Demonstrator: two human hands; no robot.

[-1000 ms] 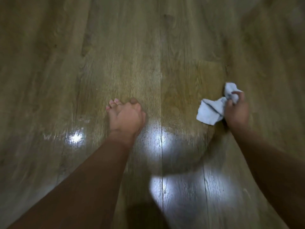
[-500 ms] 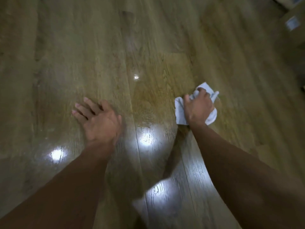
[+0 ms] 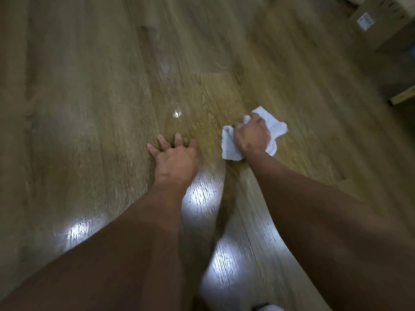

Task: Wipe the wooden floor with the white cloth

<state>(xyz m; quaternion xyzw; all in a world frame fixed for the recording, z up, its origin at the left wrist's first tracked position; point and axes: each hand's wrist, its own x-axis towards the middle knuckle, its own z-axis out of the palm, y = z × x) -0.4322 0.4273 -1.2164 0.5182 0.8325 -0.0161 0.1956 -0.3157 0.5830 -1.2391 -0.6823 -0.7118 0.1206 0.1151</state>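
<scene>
Gripping the bunched white cloth (image 3: 276, 129) at right of centre, the right hand (image 3: 251, 135) presses it to the wooden floor (image 3: 89, 108); left hand (image 3: 175, 160), fingers spread, braces just beside it.

**Hands drawing together, cloth flattening**

The left hand (image 3: 177, 161) is uncurling from the loose fist of a second ago, its fingers now lying spread on the wooden floor (image 3: 89, 108). The right hand (image 3: 251, 135) is moving in toward it, and the gap between them is narrowing. The white cloth (image 3: 275, 127), earlier bunched at that hand's 9 o'clock, is spreading beneath the palm and showing at 2 and 8 o'clock. A cardboard box (image 3: 377, 30) is coming into view at 1 o'clock.
</scene>
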